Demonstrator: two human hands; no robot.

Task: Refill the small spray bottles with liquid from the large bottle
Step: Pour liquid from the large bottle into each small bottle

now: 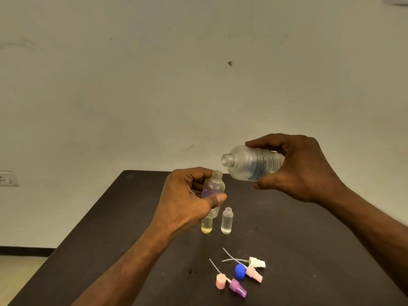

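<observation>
A single wide-angle camera rides on the person's head, looking forward and slightly down over the dark table (287, 228) toward the pale wall (198, 74) behind it, close enough that both forearms reach in from the bottom edge, with no second view to overlap.

Right of centre, the large bottle (254, 163) lies tilted sideways, uncapped, mouth pointing left. Below-left, a small clear spray bottle (213, 188) is held upright, open. Two more open ones, the yellowish bottle (206, 226) and the clear bottle (227, 220), stand beneath.
</observation>
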